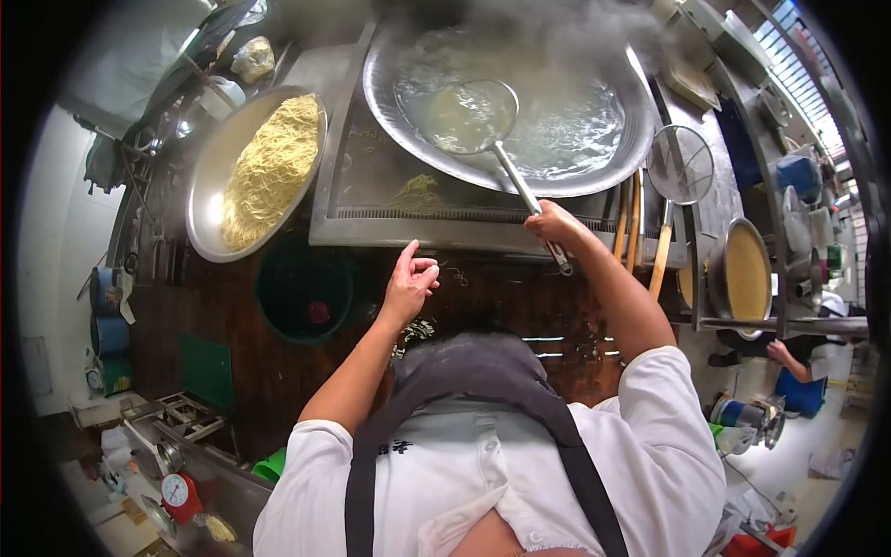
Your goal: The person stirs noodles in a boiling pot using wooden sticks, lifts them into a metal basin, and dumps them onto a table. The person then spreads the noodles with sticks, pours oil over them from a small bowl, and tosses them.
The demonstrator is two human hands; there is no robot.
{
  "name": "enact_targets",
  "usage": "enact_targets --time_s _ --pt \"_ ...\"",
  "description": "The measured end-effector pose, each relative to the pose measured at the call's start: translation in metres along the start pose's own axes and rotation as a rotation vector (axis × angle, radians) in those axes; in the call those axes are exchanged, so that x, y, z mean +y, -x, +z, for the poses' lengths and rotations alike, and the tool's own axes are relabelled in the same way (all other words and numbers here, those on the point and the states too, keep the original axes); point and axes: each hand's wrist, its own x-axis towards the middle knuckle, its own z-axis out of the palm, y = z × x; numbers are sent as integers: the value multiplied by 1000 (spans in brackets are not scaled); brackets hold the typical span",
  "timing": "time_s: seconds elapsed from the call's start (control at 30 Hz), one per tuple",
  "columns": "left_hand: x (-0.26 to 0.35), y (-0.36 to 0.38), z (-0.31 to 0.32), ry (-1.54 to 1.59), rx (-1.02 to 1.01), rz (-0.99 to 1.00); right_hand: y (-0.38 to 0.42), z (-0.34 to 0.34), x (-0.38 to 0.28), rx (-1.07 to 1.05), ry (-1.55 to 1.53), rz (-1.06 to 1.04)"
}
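My right hand (pixel 557 226) is wrapped round the metal handle of a round strainer (pixel 506 167), whose mesh head lies in the bubbling water of a large steaming pan (pixel 373 88). My left hand (pixel 411 283) is in the air in front of the stove edge, holding nothing, with its index finger stretched out and the others loosely curled. To its upper left, a big metal bowl (pixel 198 209) holds a heap of yellow noodles (pixel 271 172). A few stray noodles (pixel 418 190) lie on the stove top beside the pan.
A dark green tub (pixel 306 288) stands below the bowl. Right of the pan are long wooden sticks (pixel 636 218), a second strainer (pixel 682 167) and a pot of yellowish contents (pixel 745 269). A red scale (pixel 181 497) is at the lower left. Another person's arm (pixel 789 360) shows at the far right.
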Motion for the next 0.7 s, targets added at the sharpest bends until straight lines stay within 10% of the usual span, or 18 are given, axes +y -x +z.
enact_targets --time_s 0.1,0.57,0.7 --pt "-1 16 -29 21 26 7 15 40 -26 -88 -350 -62" --pt "-27 111 -156 146 340 19 42 175 -274 257 668 -519" --pt "-34 127 -172 187 421 -2 7 242 -226 432 741 -716"
